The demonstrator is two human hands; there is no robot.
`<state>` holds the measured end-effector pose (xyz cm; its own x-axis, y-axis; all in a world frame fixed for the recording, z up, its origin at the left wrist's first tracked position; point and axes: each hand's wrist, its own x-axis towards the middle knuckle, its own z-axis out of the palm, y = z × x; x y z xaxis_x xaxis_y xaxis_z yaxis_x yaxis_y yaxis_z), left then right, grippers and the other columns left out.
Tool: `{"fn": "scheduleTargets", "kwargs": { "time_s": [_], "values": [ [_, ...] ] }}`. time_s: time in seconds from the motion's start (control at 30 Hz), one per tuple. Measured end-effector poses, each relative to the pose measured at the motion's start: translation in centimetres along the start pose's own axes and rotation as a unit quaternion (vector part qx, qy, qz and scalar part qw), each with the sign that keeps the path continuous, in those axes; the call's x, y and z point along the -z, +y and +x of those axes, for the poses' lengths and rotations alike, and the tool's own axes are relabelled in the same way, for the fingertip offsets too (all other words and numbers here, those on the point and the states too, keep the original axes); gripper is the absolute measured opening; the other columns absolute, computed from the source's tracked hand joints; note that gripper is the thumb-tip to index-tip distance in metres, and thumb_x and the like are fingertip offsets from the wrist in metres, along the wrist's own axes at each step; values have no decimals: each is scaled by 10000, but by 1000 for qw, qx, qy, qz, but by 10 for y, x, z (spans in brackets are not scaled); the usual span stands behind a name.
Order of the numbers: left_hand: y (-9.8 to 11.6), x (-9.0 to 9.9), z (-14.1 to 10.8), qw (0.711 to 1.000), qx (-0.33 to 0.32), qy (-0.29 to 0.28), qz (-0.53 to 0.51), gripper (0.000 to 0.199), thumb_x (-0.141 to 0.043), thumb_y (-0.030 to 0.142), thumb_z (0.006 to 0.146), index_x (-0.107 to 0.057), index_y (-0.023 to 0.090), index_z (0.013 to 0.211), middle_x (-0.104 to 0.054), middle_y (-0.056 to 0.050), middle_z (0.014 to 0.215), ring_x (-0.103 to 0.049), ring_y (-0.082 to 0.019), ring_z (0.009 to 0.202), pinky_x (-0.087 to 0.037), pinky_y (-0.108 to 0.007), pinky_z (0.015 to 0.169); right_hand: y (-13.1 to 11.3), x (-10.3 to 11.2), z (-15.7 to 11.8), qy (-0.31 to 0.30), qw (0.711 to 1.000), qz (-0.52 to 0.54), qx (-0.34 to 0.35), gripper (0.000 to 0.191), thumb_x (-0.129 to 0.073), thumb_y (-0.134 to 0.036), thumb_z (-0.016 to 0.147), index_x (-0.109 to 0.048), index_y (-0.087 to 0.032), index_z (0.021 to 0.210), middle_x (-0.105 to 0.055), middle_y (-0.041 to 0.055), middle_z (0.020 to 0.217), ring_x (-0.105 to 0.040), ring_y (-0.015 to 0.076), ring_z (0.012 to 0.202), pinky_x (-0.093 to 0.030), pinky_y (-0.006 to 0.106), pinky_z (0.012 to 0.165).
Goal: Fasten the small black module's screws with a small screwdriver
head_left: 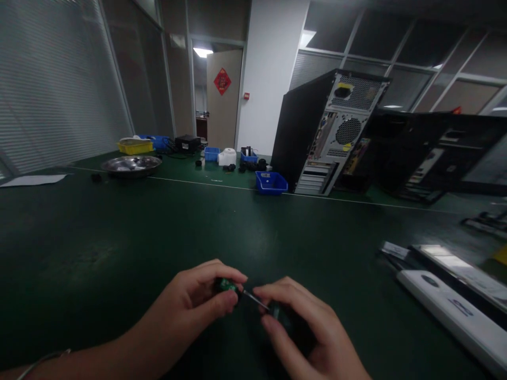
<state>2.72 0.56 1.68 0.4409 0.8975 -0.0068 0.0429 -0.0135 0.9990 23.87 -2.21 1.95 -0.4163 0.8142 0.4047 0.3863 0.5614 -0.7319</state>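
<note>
My left hand (198,298) pinches a small green part (227,285) between thumb and fingers, low in the middle of the view. Just to its right, my right hand (299,322) is closed around the dark handle of a screwdriver (255,300). The thin metal shaft spans the gap between both hands and its left end meets the green part. Most of the handle is hidden in my right hand. Both hands are above the green table (158,232).
Beyond stand a black computer tower (304,126), a blue tray (271,182), a metal bowl (131,165) and a yellow basket (135,146). A white power strip (455,311) lies at the right. Paper (34,180) is at the far left.
</note>
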Motion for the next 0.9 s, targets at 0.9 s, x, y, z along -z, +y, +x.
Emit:
{"fn": "scheduleTargets", "kwargs": {
  "time_s": [0.9],
  "values": [
    [-5,-9,-5,981,35,-182,-52,321,-717,181,779,-513,203,1026,-598,8,866,-544,-165,822,-376,-291,724,9,-5,-2,-123,992,15,31,289,-656,-172,830,-685,-111,1112,-698,139,907,-677,219,767,-519,281,646]
  ]
}}
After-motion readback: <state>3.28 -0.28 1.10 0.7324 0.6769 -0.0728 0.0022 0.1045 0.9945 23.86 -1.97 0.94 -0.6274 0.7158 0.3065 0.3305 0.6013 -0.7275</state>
